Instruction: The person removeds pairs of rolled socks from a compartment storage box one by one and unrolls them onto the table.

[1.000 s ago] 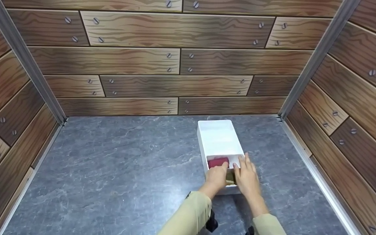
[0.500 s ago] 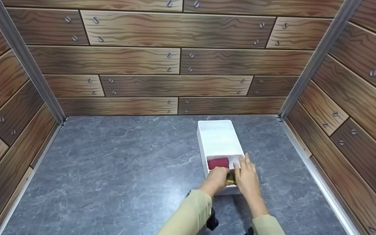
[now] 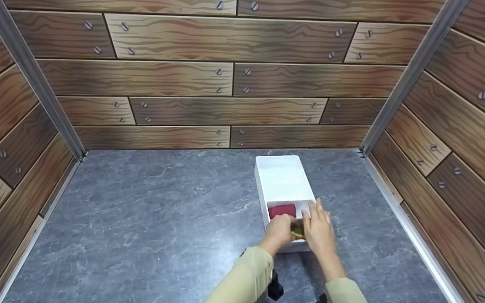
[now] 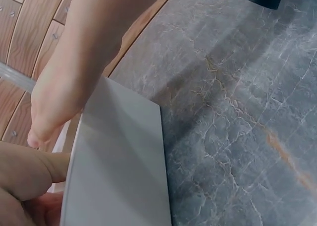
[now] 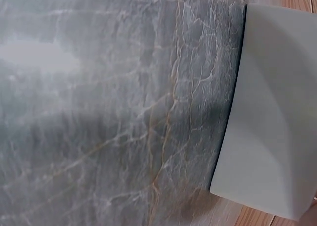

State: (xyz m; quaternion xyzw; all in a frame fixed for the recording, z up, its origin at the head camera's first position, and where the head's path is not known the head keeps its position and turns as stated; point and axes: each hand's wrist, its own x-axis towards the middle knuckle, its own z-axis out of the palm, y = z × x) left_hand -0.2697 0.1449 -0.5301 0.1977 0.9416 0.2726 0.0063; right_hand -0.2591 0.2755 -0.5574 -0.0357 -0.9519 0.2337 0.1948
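Observation:
A white divided box point(image 3: 283, 176) lies lengthwise on the grey surface. Inside it, just past the hands, is a dark red, roughly rectangular thing point(image 3: 282, 210). My left hand point(image 3: 279, 230) reaches over the left wall into the nearest part, its fingertips hidden inside; I cannot tell whether they hold something. Close beside them in that part are small green and yellow-orange things point(image 3: 297, 230), partly covered. My right hand point(image 3: 319, 229) rests along the right rim with its fingers extended. In the left wrist view, the left hand point(image 4: 25, 186) is low at the box's near wall.
Grey marble-patterned surface point(image 3: 154, 210) spreads left of the box. Wood-patterned walls point(image 3: 225, 80) stand behind and at both sides, joined by grey metal corner posts. A dark object point(image 3: 275, 288) shows under the left sleeve.
My left hand has drawn back slightly from the dark red thing, down into the nearest part. More green and yellow-orange now shows there. The right hand has stayed on the rim.

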